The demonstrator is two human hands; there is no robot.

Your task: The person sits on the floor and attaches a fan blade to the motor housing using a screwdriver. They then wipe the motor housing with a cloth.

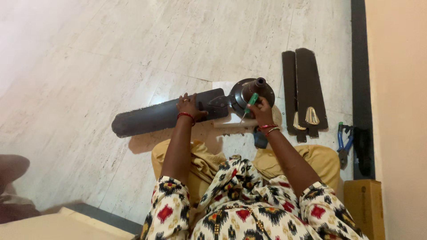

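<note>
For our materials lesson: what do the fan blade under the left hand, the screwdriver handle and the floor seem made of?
Fan blade: probably painted metal or wood; dark, matte, thin, flat.
Screwdriver handle: likely plastic; bright translucent green.
Floor: polished stone or tile; pale veining, faint joints.

The pale marble-patterned floor carries a dark ceiling fan with 1 blade attached, 2 loose dark blades stacked near the wall, blue-handled pliers beside them, and a cardboard box.
</note>
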